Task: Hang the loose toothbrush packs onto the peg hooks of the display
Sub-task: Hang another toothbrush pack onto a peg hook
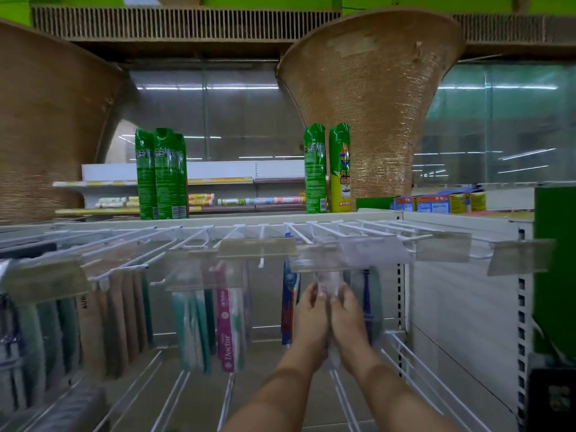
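Note:
A clear toothbrush pack point(328, 283) is held upright between both hands, just under a transparent price-tag holder point(318, 260) at the front of a white peg hook point(300, 235). My left hand point(311, 316) pinches its left edge and my right hand point(346, 319) pinches its right edge; the pack's lower part is hidden between my palms. Hanging packs fill neighbouring hooks: a pink one point(226, 319), teal ones point(193, 325), a blue-red one point(288, 304) and a blue-green one point(372, 304) right behind my right hand. The view is motion-blurred.
Rows of white peg hooks point(414, 363) jut toward me above and below. Green spray cans point(160, 174) and more cans point(327, 169) stand on the top shelf. A perforated white upright point(520, 322) bounds the right side; brown packs point(121, 319) hang at left.

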{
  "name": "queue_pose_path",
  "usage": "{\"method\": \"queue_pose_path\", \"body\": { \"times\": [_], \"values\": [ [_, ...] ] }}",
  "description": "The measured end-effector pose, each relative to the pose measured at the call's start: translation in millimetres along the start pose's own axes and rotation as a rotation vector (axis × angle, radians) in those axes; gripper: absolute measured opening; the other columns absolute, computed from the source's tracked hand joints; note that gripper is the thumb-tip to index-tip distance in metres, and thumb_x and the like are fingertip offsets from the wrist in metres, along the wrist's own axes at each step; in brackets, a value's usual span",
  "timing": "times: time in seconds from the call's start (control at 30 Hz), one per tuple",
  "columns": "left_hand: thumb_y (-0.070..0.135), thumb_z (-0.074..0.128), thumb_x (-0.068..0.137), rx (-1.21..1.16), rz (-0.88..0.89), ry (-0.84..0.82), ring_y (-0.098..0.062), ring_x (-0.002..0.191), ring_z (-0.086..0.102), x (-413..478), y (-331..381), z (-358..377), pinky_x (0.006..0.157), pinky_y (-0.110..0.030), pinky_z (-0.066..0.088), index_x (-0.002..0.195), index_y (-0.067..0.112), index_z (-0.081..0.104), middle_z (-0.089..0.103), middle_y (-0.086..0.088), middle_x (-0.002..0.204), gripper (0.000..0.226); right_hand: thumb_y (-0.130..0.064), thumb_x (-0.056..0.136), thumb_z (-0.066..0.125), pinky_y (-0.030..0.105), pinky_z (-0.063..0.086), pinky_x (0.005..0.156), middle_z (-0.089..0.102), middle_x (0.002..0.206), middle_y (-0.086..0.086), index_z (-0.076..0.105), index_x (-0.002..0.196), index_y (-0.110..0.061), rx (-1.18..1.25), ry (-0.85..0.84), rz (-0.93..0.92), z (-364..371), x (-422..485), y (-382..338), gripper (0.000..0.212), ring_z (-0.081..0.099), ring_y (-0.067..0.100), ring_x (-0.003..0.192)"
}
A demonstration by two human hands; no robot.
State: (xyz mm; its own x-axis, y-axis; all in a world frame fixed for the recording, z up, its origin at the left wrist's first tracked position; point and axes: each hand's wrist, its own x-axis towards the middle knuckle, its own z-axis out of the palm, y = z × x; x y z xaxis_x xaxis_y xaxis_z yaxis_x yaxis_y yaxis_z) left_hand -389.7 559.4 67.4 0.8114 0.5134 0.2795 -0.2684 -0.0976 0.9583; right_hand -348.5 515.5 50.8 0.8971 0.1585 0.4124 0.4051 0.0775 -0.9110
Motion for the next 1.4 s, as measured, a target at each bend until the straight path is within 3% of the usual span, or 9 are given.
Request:
{"method": "queue_pose_path", "body": {
  "times": [0.13,0.3,0.53,0.67,0.83,1.0,1.17,1.3,1.4],
  "values": [
    [0.01,0.045,0.098,-0.005,0.016,0.016,-0.015,0.092,0.06,4.1,-1.9,0.0,0.081,-0.026,0.051,0.115,0.015,0.056,0.064,-0.004,0.101,0.021,-0.015,0.09,0.047,0.043,0.055,0.086,0.068,0.106,0.001,0.059,0.113,-0.033,0.064,-0.057,0.049,2.6,4.7,2.8,0.032,0.065,0.019,0.097],
    [0.013,0.044,0.099,-0.012,0.011,-0.001,-0.01,0.08,0.06,11.0,-0.3,-1.5,0.063,-0.018,0.047,0.102,0.016,0.057,0.063,-0.002,0.09,0.013,-0.023,0.088,0.05,0.049,0.055,0.084,0.069,0.095,0.001,0.067,0.092,-0.034,0.062,-0.051,0.024,-0.9,7.8,4.7,0.021,0.067,0.02,0.089],
    [0.013,0.044,0.098,-0.11,0.018,0.062,-0.023,0.091,0.065,18.7,3.1,-5.0,0.081,-0.032,0.052,0.094,0.014,0.061,0.068,-0.009,0.095,0.017,-0.02,0.098,0.044,0.044,0.053,0.091,0.07,0.103,-0.004,0.058,0.113,-0.036,0.083,-0.133,0.022,4.6,5.2,-6.0,0.026,0.066,0.016,0.097],
    [0.011,0.042,0.098,-0.145,0.021,0.089,-0.021,0.086,0.066,10.5,-12.3,-11.8,0.078,-0.032,0.054,0.1,0.011,0.062,0.069,-0.008,0.091,0.02,-0.011,0.098,0.044,0.03,0.053,0.086,0.068,0.106,-0.005,0.057,0.113,-0.034,0.132,-0.133,0.051,6.8,-9.6,-3.9,0.031,0.064,0.01,0.098],
    [0.004,0.041,0.096,-0.162,-0.085,0.151,-0.024,0.082,0.063,-9.1,-35.6,-18.1,0.07,-0.029,0.052,0.095,0.012,0.06,0.066,-0.011,0.087,0.021,-0.019,0.093,0.051,0.043,0.052,0.092,0.07,0.101,-0.008,0.06,0.097,-0.051,0.057,-0.104,0.113,16.1,-35.5,26.9,0.034,0.066,0.015,0.097],
    [0.009,0.04,0.097,-0.192,-0.078,0.349,-0.022,0.077,0.061,-19.3,-32.5,-35.4,0.067,-0.033,0.05,0.098,0.01,0.057,0.065,-0.014,0.089,0.017,-0.01,0.094,0.05,0.019,0.049,0.078,0.07,0.099,-0.009,0.061,0.109,-0.034,-0.04,-0.288,0.093,28.0,-37.5,9.3,0.03,0.064,0.005,0.092],
    [0.014,0.038,0.099,-0.216,-0.031,0.395,-0.025,0.088,0.063,-14.2,-10.2,-59.3,0.084,-0.044,0.053,0.089,0.026,0.052,0.064,-0.009,0.093,0.021,-0.011,0.096,0.048,0.023,0.051,0.076,0.069,0.097,-0.004,0.062,0.112,-0.027,-0.057,-0.422,0.082,59.3,-29.8,-17.9,0.027,0.064,0.013,0.093],
    [0.008,0.036,0.099,-0.209,0.067,0.377,-0.027,0.097,0.062,-8.5,2.9,-72.7,0.087,-0.042,0.052,0.116,0.014,0.055,0.064,-0.014,0.103,0.026,-0.01,0.096,0.046,0.034,0.051,0.092,0.068,0.106,-0.001,0.06,0.11,-0.03,-0.048,-0.397,0.027,75.9,-23.6,-23.8,0.028,0.063,0.017,0.101],
    [0.007,0.035,0.1,-0.199,0.098,0.346,-0.024,0.095,0.062,-4.7,8.6,-78.4,0.08,-0.033,0.052,0.118,0.015,0.053,0.064,-0.009,0.099,0.026,-0.009,0.096,0.047,0.036,0.051,0.095,0.069,0.105,-0.003,0.06,0.113,-0.027,-0.009,-0.37,0.011,80.6,-18.8,-25.0,0.028,0.064,0.014,0.1]
  ]
}}
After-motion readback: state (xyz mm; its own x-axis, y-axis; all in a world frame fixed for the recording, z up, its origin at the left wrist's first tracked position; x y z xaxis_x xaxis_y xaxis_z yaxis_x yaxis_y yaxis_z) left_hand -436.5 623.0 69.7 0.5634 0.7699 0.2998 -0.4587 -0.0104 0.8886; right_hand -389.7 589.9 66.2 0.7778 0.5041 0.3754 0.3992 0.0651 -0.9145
